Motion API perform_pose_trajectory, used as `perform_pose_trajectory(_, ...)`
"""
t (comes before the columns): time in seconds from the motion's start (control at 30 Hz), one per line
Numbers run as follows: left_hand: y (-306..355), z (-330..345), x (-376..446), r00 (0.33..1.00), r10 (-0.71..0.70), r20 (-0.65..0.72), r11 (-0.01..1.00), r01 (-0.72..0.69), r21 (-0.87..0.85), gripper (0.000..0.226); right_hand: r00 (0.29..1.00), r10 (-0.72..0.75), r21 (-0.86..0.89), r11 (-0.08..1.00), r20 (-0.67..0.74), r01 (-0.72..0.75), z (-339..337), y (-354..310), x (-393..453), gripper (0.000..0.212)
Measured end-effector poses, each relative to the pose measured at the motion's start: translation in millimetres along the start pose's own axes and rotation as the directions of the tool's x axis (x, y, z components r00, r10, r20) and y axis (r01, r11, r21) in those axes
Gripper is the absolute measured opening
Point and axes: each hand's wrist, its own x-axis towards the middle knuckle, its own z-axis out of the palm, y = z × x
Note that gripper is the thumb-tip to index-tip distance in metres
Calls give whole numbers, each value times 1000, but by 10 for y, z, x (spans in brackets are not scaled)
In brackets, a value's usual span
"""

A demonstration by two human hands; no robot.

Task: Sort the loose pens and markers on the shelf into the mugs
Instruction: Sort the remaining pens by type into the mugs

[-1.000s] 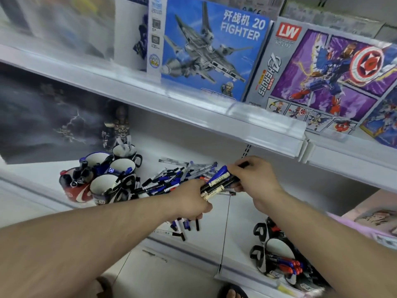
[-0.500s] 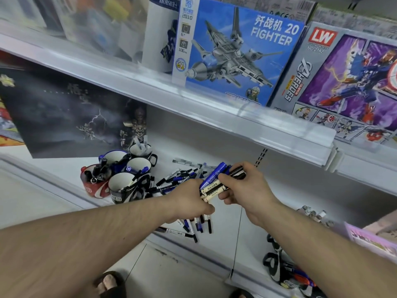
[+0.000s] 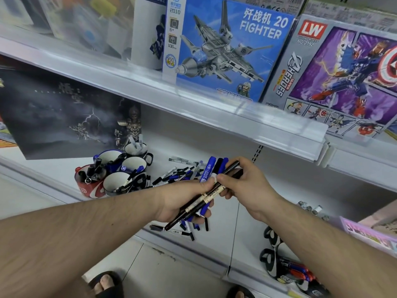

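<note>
The left hand [image 3: 182, 201] has its fingers curled around a bundle of markers [image 3: 211, 179], blue and black, whose lower ends are hidden behind the palm. The right hand [image 3: 247, 186] pinches one black pen [image 3: 206, 197] of this bundle between thumb and fingertips; its other fingers are folded under and hard to see. Just beyond the fingers, a pile of loose pens [image 3: 178, 174] lies on the white shelf [image 3: 225, 151], partly covered by the hands. Left of the fingers stands a group of mugs [image 3: 120, 168], already holding some pens. Below the right wrist more mugs [image 3: 277, 263] are cut off by the forearm
</note>
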Motion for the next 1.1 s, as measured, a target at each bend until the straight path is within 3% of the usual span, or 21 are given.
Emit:
perform_pose_trajectory(0.07, 15, 11, 17, 998, -61, -8, 995, 60, -79, 48, 1000, -12, -3, 1000, 21, 12, -26, 21, -4, 20)
perform_pose_trajectory(0.13, 16, 28, 15, 996, -82, -37, 993, 78, -91, 44, 999, -7, -5, 1000, 40, 7, -44, 44, -12, 21)
perform_pose_trajectory(0.3, 0, 31, 4, 995, -71, -75, 997, 70, -23, 40, 997, 5, 28, 1000, 81, -8, -96, 82, -21, 22)
perform_pose_trajectory(0.47, -20, 48, 39, 996, -52, -76, 996, 47, -70, 42, 995, 11, 63, 998, 103, -17, -151, 97, -4, 22)
perform_pose_trajectory(0.63, -18, -110, 83, 977, -66, -200, 979, 25, -200, 55, 996, 53, 134, 989, 78, -63, -255, 120, 39, 22)
perform_pose_trajectory(0.8, -73, -354, -38, 948, -96, -302, 995, 86, -48, 15, 993, 98, 183, 979, -58, -86, -445, 203, 122, 21)
perform_pose_trajectory(0.93, -136, -412, -135, 949, -144, -280, 989, 150, 1, 14, 985, 101, 185, 980, -137, -74, -483, 248, 176, 22)
perform_pose_trajectory(1.1, -192, -365, -181, 960, -123, -253, 992, 126, -4, 11, 989, 78, 191, 980, -123, -53, -402, 239, 198, 21)
